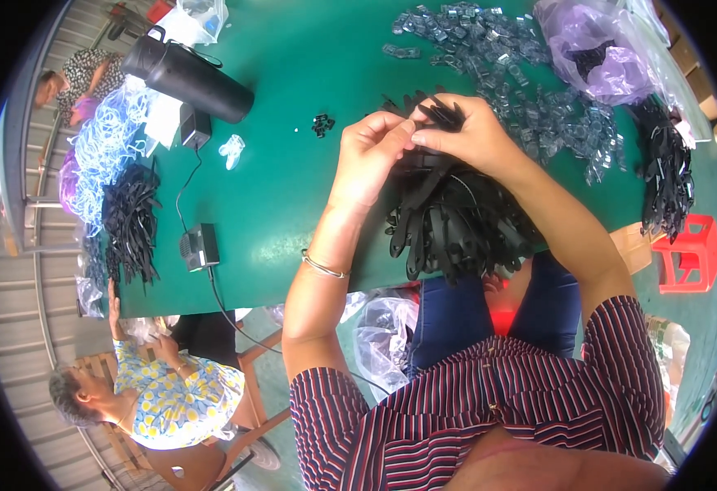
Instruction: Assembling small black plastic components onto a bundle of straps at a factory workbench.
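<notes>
My left hand [369,155] and my right hand [477,141] meet over the near side of the green table. The left thumb and forefinger pinch together at the right fingertips; whatever lies between them is too small to tell. Several black straps [442,114] stick up from the closed fingers of my right hand. Just below both hands, a big heap of black straps [444,217] hangs over the table edge towards my lap. Beyond my right hand spreads a pile of clear plastic buckles [498,57].
Small black pieces [323,125] lie left of my hands. Further left are a black flask [187,78], a small black box with a cable [200,247], black straps [132,221] and pale blue cords [113,131]. A purple bag [612,78] sits far right. Another person [162,393] sits at left.
</notes>
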`<move>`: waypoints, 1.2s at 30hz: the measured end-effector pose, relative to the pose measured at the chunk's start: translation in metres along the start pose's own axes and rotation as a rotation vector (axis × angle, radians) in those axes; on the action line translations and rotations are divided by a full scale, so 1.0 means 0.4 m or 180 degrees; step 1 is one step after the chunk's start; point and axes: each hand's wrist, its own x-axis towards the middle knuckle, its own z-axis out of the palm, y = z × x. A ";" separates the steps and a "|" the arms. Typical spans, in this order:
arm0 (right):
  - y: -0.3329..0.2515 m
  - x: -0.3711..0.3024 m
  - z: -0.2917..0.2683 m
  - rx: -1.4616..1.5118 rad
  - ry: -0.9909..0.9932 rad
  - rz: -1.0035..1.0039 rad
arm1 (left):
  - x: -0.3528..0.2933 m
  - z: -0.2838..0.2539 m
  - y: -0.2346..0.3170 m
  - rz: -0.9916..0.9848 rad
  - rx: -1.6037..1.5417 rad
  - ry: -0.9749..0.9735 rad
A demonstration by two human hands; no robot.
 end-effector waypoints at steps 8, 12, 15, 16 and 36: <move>0.006 0.008 -0.009 -0.0797 0.0143 -0.0063 | -0.001 -0.005 -0.009 -0.0089 -0.0217 0.0237; 0.004 0.007 -0.016 -0.0681 0.0258 0.0141 | 0.007 -0.024 -0.011 -0.0053 -0.0451 0.0470; 0.002 0.007 -0.017 -0.0715 0.0073 0.0004 | 0.006 -0.030 -0.009 -0.0028 -0.0409 0.0440; 0.002 0.005 -0.015 -0.0709 0.0070 0.0003 | 0.005 -0.029 -0.008 -0.0022 -0.0294 0.0381; 0.014 0.006 -0.023 0.0196 0.0424 0.0185 | 0.031 -0.193 -0.042 0.0255 0.4091 0.1479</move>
